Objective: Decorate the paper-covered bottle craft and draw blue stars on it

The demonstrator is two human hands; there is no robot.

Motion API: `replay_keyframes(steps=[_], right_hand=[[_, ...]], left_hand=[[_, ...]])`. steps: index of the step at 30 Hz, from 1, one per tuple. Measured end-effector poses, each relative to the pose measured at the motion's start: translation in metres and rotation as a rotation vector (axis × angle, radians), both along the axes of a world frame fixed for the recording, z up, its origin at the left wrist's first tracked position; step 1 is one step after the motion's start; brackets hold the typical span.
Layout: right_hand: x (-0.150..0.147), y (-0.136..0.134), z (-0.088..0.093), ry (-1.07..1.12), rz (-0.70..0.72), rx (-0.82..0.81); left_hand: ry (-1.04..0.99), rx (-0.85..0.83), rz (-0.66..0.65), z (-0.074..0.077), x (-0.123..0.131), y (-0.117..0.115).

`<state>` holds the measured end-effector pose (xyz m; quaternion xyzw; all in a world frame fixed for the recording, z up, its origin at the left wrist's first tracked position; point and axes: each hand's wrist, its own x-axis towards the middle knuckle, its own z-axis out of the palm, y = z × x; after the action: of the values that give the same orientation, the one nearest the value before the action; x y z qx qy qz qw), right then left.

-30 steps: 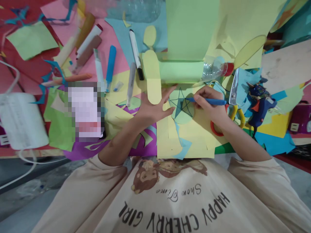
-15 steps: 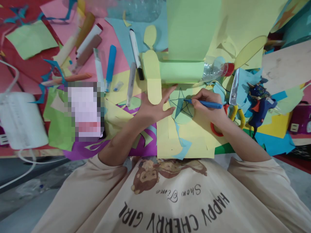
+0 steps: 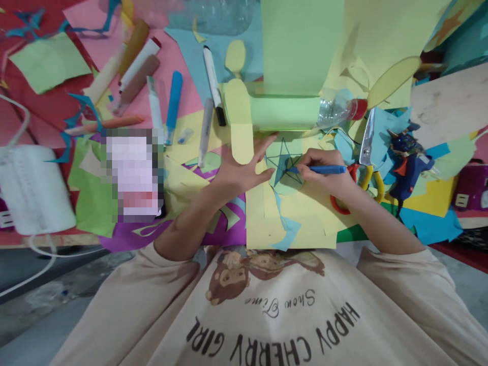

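My right hand (image 3: 322, 165) is closed around a blue marker (image 3: 330, 169), its tip on a star outline (image 3: 283, 152) drawn on pale green paper (image 3: 293, 187). Part of the star is coloured in blue. My left hand (image 3: 244, 173) lies spread at the paper's left edge, thumb and a finger stretched over it. A yellow paper strip (image 3: 242, 142) with a rounded end overlaps the back of that hand. Just beyond both hands lies a clear plastic bottle (image 3: 335, 113) with a red cap, wrapped in green paper (image 3: 285, 113).
Scissors (image 3: 368, 147) with red and yellow handles and a blue glue gun (image 3: 412, 170) lie to the right. Several markers (image 3: 174, 104) lie on the left, near a blurred-out phone-shaped object (image 3: 133, 173). A white power adapter (image 3: 36, 188) stands at the far left.
My right hand has shifted slightly down and left with the blue marker, whose tip moved lower in the star. The left hand stays where it was.
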<state>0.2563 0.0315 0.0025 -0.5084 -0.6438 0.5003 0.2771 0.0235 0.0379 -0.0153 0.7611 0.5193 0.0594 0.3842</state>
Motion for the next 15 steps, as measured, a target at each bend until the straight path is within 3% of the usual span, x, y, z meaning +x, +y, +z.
replay_keyframes(steps=[15], right_hand=[[0.0011, 0.0013, -0.0047, 0.090, -0.171, 0.044]], left_hand=[[0.015, -0.026, 0.014, 0.0027, 0.0002, -0.0003]])
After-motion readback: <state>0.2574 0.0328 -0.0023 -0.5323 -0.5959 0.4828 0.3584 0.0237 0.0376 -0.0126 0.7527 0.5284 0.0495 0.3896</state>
